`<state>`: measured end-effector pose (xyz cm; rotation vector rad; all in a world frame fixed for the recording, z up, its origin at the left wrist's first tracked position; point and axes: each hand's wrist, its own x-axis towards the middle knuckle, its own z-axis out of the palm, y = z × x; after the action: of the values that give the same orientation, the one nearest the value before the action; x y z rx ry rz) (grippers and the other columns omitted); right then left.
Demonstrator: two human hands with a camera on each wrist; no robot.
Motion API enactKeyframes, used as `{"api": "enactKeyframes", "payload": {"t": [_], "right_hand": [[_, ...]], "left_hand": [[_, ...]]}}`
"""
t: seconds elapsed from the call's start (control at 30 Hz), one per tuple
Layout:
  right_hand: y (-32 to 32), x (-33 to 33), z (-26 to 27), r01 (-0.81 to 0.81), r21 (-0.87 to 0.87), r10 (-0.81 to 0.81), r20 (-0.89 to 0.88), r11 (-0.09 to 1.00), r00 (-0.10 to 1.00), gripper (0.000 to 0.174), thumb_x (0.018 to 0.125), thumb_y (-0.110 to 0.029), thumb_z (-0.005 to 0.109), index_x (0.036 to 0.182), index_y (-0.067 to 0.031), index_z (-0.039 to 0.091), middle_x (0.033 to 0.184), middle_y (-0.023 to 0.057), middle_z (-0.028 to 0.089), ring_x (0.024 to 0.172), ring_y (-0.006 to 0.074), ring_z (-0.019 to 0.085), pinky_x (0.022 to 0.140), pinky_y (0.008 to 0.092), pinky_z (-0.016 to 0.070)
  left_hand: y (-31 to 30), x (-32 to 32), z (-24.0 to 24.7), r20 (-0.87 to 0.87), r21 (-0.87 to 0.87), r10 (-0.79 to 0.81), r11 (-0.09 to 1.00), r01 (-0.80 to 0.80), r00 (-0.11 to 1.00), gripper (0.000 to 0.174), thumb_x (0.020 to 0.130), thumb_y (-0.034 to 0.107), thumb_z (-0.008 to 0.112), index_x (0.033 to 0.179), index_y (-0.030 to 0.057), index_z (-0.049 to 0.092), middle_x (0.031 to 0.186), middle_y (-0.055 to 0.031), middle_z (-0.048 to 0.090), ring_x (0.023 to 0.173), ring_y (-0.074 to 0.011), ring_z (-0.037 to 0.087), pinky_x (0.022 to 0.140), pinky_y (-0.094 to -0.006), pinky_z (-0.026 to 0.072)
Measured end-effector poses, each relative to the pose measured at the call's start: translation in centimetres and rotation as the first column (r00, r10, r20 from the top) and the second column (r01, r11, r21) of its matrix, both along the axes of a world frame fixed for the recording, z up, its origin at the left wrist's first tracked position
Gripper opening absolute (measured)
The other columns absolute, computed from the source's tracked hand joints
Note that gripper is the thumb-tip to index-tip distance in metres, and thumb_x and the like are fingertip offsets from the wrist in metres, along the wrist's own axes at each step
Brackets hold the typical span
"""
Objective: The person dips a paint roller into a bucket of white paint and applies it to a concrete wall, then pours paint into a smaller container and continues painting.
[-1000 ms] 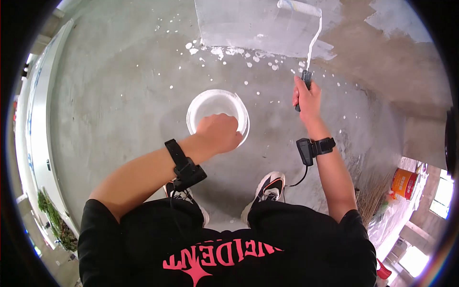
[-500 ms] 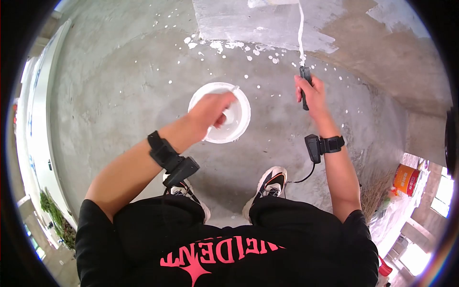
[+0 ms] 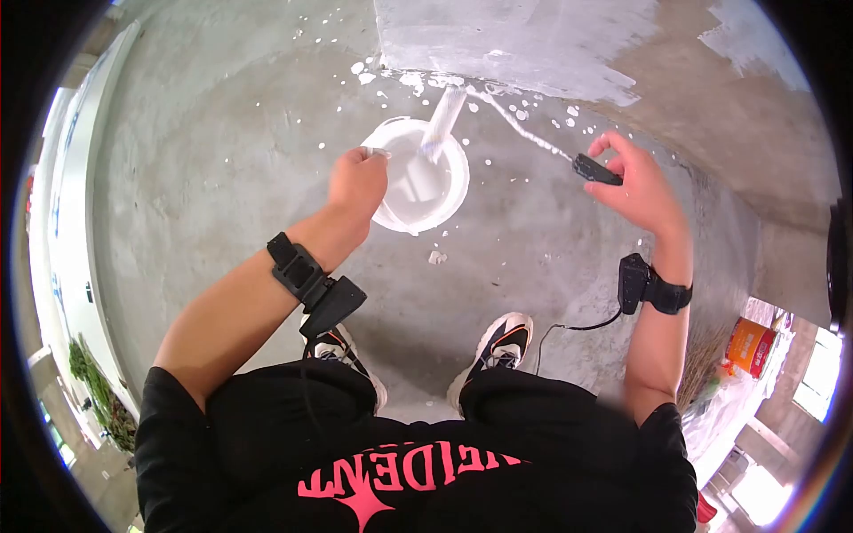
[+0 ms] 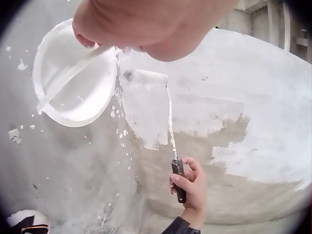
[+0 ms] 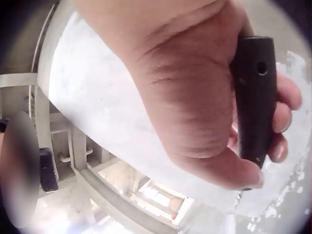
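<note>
My left hand (image 3: 358, 191) is at the left rim of the white bucket (image 3: 460, 191), gripping its thin white handle, which crosses the bucket's mouth in the left wrist view (image 4: 73, 75). Off to the right, my right hand (image 3: 644, 186) holds the black grip (image 3: 597, 169) of a paint roller between thumb and fingers; the right wrist view shows fingers behind the grip (image 5: 254, 97). A white-coated rod links the grip to the white roller head (image 3: 444, 120), seen at the bucket's upper right rim. Whether they touch is unclear.
A partly white-painted wall (image 3: 506, 44) rises ahead, with white spots on the grey floor (image 3: 267, 222) along its base. My shoes (image 3: 502, 346) stand below the bucket. An orange-red container (image 3: 749, 346) is at the right, greenery (image 3: 98, 391) at the left.
The left hand has moved from over the bucket to its left rim. The right hand has shifted right, and the roller head has swung down and left from the wall toward the bucket.
</note>
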<state>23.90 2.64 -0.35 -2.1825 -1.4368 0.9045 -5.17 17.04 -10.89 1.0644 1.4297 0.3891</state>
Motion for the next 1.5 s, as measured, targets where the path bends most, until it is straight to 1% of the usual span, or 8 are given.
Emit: {"api": "enactKeyframes", "payload": {"t": [0.23, 0.57, 0.67, 0.7, 0.77, 0.83, 0.93, 1.5], "right_hand": [[3.0, -5.2, 1.3, -0.318, -0.115, 0.338, 0.242, 0.941, 0.91, 0.025, 0.07, -0.009, 0.066, 0.093, -0.003, 0.058, 0.073, 0.0177, 0.064, 0.067, 0.036, 0.061, 0.06, 0.0415, 0.0462], [11.7, -14.1, -5.8, -0.452, -0.391, 0.589, 0.383, 0.801, 0.712, 0.011, 0.073, -0.006, 0.062, 0.08, -0.0079, 0.072, 0.088, 0.0122, 0.069, 0.086, 0.0279, 0.068, 0.066, 0.039, 0.055], [11.9, -14.7, -5.2, -0.381, -0.383, 0.507, 0.32, 0.842, 0.8, 0.013, 0.077, -0.01, 0.06, 0.081, -0.0105, 0.072, 0.09, 0.0124, 0.07, 0.085, 0.0262, 0.069, 0.065, 0.0398, 0.0549], [11.2, -14.6, -5.4, -0.332, -0.334, 0.437, 0.316, 0.882, 0.842, 0.013, 0.076, -0.01, 0.06, 0.08, -0.0106, 0.072, 0.089, 0.0125, 0.07, 0.084, 0.0266, 0.069, 0.065, 0.0405, 0.0547], [10.0, -14.5, -4.4, -0.265, -0.344, 0.367, 0.275, 0.901, 0.889, 0.014, 0.077, -0.009, 0.058, 0.079, -0.0091, 0.072, 0.087, 0.0128, 0.069, 0.082, 0.0283, 0.068, 0.064, 0.0411, 0.0543], [6.7, -14.8, -4.3, -0.14, -0.244, 0.18, 0.148, 0.96, 0.973, 0.013, 0.076, -0.01, 0.059, 0.078, -0.0039, 0.07, 0.083, 0.0177, 0.068, 0.079, 0.0328, 0.068, 0.066, 0.0456, 0.0541], [2.5, -15.7, -4.0, 0.052, -0.132, -0.048, 0.029, 0.99, 0.998, 0.01, 0.07, -0.002, 0.058, 0.075, 0.0024, 0.066, 0.078, 0.0248, 0.065, 0.078, 0.0418, 0.064, 0.067, 0.0495, 0.0519], [-7.4, -14.0, 3.7, 0.426, -0.36, -0.401, 0.145, 0.83, 0.904, 0.03, 0.081, -0.01, 0.055, 0.109, 0.0002, 0.05, 0.101, 0.0234, 0.062, 0.092, 0.0372, 0.065, 0.076, 0.0424, 0.0543]], "left_hand": [[1.3, -1.6, 0.0, -0.16, 0.067, -0.008, 0.998, 0.019, 0.987, 0.02, 0.086, 0.017, 0.052, 0.092, -0.0013, 0.059, 0.077, -0.0092, 0.06, 0.069, -0.0161, 0.055, 0.062, -0.0325, 0.0441], [3.0, -0.8, 0.6, -0.129, -0.043, -0.238, 0.971, 0.234, 0.963, 0.023, 0.086, 0.02, 0.056, 0.091, -0.0019, 0.061, 0.078, -0.0077, 0.061, 0.072, -0.0161, 0.055, 0.064, -0.0328, 0.0441], [4.6, 0.2, 1.8, -0.3, -0.114, -0.574, 0.815, 0.569, 0.762, 0.026, 0.089, 0.025, 0.057, 0.088, -0.0005, 0.064, 0.077, -0.012, 0.063, 0.071, -0.0206, 0.057, 0.067, -0.039, 0.0453], [5.8, 0.5, -0.1, -0.511, -0.065, -0.777, 0.461, 0.885, 0.367, 0.032, 0.09, 0.03, 0.053, 0.086, 0.0002, 0.066, 0.08, -0.0182, 0.066, 0.073, -0.0286, 0.062, 0.069, -0.0444, 0.0474], [5.8, 1.3, -0.2, -0.641, -0.037, -0.763, 0.136, 0.99, 0.081, 0.038, 0.088, 0.034, 0.046, 0.091, 0.0023, 0.068, 0.102, -0.0207, 0.066, 0.094, -0.0393, 0.063, 0.082, -0.0451, 0.0504], [3.4, 1.8, -0.9, -0.495, 0.026, -0.668, 0.628, 0.778, 0.556, 0.037, 0.083, 0.031, 0.052, 0.089, -0.0031, 0.066, 0.101, -0.0267, 0.064, 0.092, -0.0354, 0.065, 0.077, -0.0436, 0.052], [1.6, 3.2, 1.0, -0.092, -0.113, -0.588, 0.808, 0.579, 0.803, 0.03, 0.083, 0.025, 0.053, 0.076, -0.0011, 0.067, 0.065, -0.0126, 0.064, 0.051, -0.0177, 0.058, 0.043, -0.0325, 0.0439], [-6.6, 9.2, 9.0, -0.036, 0.047, -0.668, 0.742, 0.668, 0.744, 0.026, 0.085, 0.022, 0.053, 0.074, 0.0001, 0.062, 0.065, -0.0079, 0.064, 0.057, -0.0122, 0.055, 0.054, -0.0293, 0.0427]]}}
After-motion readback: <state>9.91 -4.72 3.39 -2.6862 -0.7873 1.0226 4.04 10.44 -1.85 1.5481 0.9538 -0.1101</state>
